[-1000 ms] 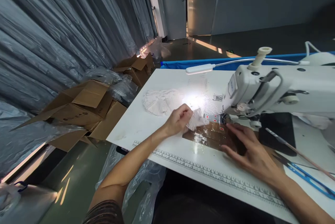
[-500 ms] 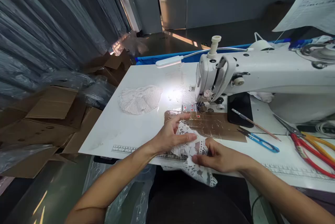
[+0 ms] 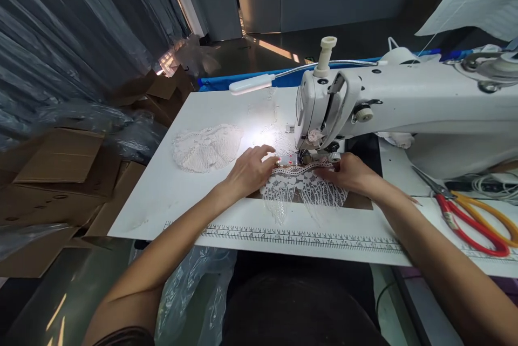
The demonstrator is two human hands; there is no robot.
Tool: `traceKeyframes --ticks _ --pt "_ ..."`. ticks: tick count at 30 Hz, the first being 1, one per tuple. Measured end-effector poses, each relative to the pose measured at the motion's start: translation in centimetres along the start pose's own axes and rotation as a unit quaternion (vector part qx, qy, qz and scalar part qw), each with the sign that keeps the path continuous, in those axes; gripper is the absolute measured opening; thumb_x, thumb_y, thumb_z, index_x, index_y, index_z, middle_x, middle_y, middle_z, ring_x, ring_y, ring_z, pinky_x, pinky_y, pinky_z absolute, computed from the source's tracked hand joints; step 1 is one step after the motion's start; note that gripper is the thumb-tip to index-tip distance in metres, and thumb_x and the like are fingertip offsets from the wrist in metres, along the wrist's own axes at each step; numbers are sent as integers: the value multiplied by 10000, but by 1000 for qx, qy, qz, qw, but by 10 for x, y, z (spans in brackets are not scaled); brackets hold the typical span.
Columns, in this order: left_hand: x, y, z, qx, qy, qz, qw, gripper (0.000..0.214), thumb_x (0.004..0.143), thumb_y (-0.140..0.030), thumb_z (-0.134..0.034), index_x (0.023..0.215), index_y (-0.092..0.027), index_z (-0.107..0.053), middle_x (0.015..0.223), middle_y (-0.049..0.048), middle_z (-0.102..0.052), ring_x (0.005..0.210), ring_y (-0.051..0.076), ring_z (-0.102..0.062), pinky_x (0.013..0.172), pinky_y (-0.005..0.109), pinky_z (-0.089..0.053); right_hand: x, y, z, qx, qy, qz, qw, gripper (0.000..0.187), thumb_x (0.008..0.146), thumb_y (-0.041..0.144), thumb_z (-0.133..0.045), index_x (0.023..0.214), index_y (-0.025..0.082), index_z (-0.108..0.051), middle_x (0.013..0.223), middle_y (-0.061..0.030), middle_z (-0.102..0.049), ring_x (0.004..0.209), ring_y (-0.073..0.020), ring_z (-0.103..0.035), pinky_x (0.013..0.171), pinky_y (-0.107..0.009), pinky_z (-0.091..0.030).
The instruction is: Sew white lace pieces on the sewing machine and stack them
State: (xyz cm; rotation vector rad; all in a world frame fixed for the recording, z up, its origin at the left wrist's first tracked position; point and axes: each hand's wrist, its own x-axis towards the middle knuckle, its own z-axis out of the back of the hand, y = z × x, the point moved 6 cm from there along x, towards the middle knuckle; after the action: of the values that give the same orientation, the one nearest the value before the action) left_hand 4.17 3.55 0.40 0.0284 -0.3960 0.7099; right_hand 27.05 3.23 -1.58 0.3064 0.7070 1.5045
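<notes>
A strip of white lace (image 3: 301, 184) with a scalloped lower part lies spread in front of the sewing machine's needle area (image 3: 305, 157), its straight upper edge close to the presser foot. At the lace's left end is my left hand (image 3: 251, 170), thumb and fingers closed at the upper edge, fingertips partly hidden. My right hand (image 3: 354, 173) grips the right end of that edge, thumb on top of the lace. Under the lace a brown taped strip (image 3: 358, 201) shows in part. Another piece of white lace (image 3: 208, 147) lies flat on the table to the left.
The white sewing machine (image 3: 404, 100) fills the right side. A lamp (image 3: 251, 84) shines on the table. Red-handled scissors (image 3: 473, 222) lie at right, against yellow-handled ones (image 3: 489, 214). A printed ruler (image 3: 291, 237) runs along the front edge. Cardboard boxes (image 3: 60, 157) stand left on the floor.
Both hands have moved forward from the table's front edge to the needle area, taking the lace along. The bunched lace is now spread flat, and the hands are farther apart.
</notes>
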Motion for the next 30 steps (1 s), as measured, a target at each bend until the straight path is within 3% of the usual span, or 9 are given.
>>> traceKeyframes --ticks 4,11,15,18,20,21,23,26,30 --pt "0 -16 -9 -76 1 -134 988 180 1000 -235 -512 1046 -162 -670 1126 88 -713 959 188 -670 815 358 -525 -1 3 5 -91 -65 -1 994 251 797 444 -641 723 205 -644 585 -14 -570 580 -168 -515 532 -286 -332" --pt "-10 -34 -11 -110 37 -150 982 346 950 -447 -598 1071 -140 -701 1185 133 -705 992 248 -673 910 458 -501 -11 -1 6 -25 -42 69 996 263 810 453 -649 702 213 -643 565 19 -551 521 -125 -460 510 -283 -319" --pt "-7 -14 -5 -242 15 0 970 464 951 -564 -547 1128 -157 -681 1135 127 -708 997 238 -670 845 408 -542 -14 8 -17 245 18 33 969 291 786 458 -715 896 189 -697 819 -45 -699 671 -152 -605 566 -286 -480" --pt "-11 0 -11 -438 79 149 883 655 967 -671 -395 1313 -142 -564 1016 119 -712 787 177 -686 657 305 -547 -17 30 -43 404 79 -14 911 370 743 443 -775 980 172 -688 899 -86 -719 747 -175 -662 598 -291 -556" --pt "-17 1 -15 -504 139 219 824 746 943 -702 -401 1425 -134 -440 980 109 -708 685 157 -668 597 289 -531 -19 45 -55 428 132 -19 894 421 765 436 -761 1078 167 -674 904 -90 -723 781 -186 -686 602 -289 -574" --pt "-19 2 -15 -498 154 247 817 774 914 -696 -476 1446 -137 -410 995 107 -705 701 165 -671 610 295 -535 -20 49 -57 416 148 -16 897 435 791 441 -735 1120 166 -666 898 -90 -725 796 -192 -695 597 -289 -575" --pt "-22 4 -11 -435 156 285 840 763 847 -610 -652 1427 -163 -439 1046 97 -700 817 202 -685 696 323 -548 -18 47 -52 338 131 5 932 415 849 448 -665 1154 167 -667 864 -84 -725 801 -200 -701 598 -294 -568" --pt "-22 3 -5 -365 144 294 872 624 844 -474 -702 1371 -202 -506 1085 71 -699 938 232 -681 809 354 -545 -14 33 -30 131 3 76 988 331 903 401 -579 1101 171 -710 736 -56 -693 686 -193 -665 617 -330 -545" --pt "-22 3 -7 -347 134 291 881 540 882 -410 -649 1359 -198 -510 970 46 -711 860 213 -688 766 335 -553 -24 35 -31 -26 -53 280 958 353 946 318 -499 1212 187 -690 1026 -115 -701 923 -237 -661 835 -414 -550"
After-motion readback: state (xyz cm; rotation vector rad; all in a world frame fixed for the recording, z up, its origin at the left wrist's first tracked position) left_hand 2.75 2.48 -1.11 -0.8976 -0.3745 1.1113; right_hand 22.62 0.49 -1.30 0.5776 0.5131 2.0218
